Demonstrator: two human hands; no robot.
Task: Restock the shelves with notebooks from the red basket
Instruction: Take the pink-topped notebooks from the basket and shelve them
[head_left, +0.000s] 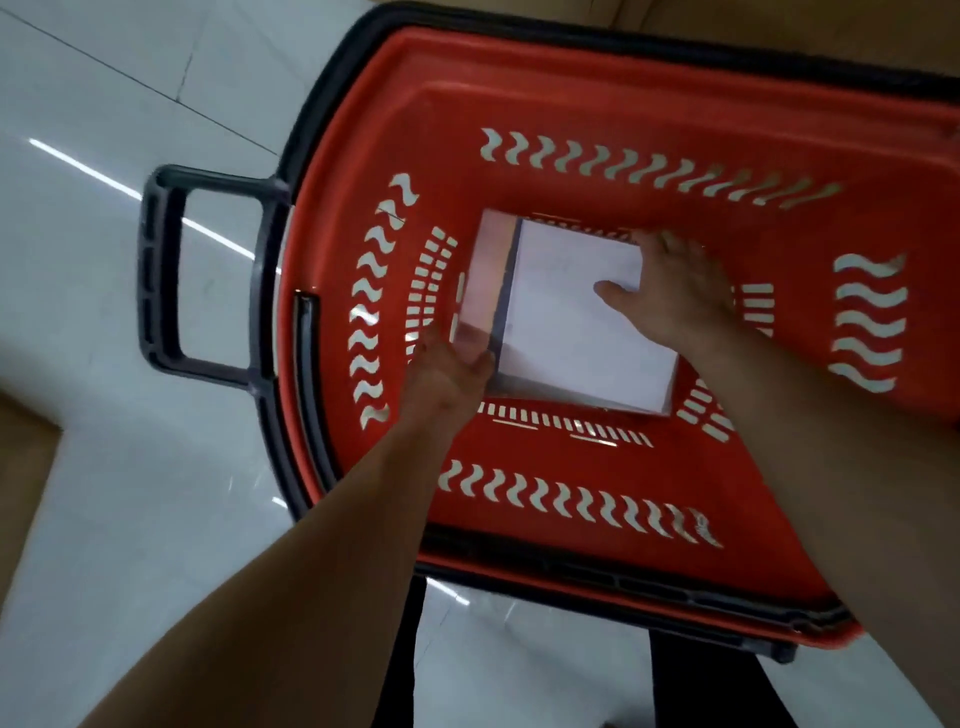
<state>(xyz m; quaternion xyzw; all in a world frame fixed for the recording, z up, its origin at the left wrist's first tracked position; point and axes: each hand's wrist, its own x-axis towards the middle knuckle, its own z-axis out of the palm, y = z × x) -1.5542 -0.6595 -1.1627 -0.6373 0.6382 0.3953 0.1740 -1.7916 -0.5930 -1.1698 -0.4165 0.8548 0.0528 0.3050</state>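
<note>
Trainee: Where is the notebook pack (571, 332) sitting?

Instructor: It is lying flat on the floor of the red basket (571, 104), near the middle and slightly toward the end with the black handle (166, 270). The basket is standing on the white tiled floor (104, 130). No shelves are showing in this view.

Trainee: Why is the person using both hands?

Instructor: The pack is looking thick and glossy, probably film-wrapped, so a one-sided grip is likely to slip. The hands are bracketing it from opposite sides, which is keeping it level for a lift out of the deep basket.

Trainee: What is the right hand (675, 296) doing?

Instructor: It is spreading wide over the pack's right edge. Its thumb (613, 293) is pressing on the white top face, and the fingers are wrapping down over the edge, so it is gripping the pack.

Trainee: And the left hand (447, 369)?

Instructor: It is touching the pack's near left corner, against the shiny side face. Motion blur is hiding whether its fingers are hooking underneath or only bracing, so its grip cannot be told.

Trainee: What stage is this?

Instructor: Judging by position, the pack is not yet leaving the basket.
</note>
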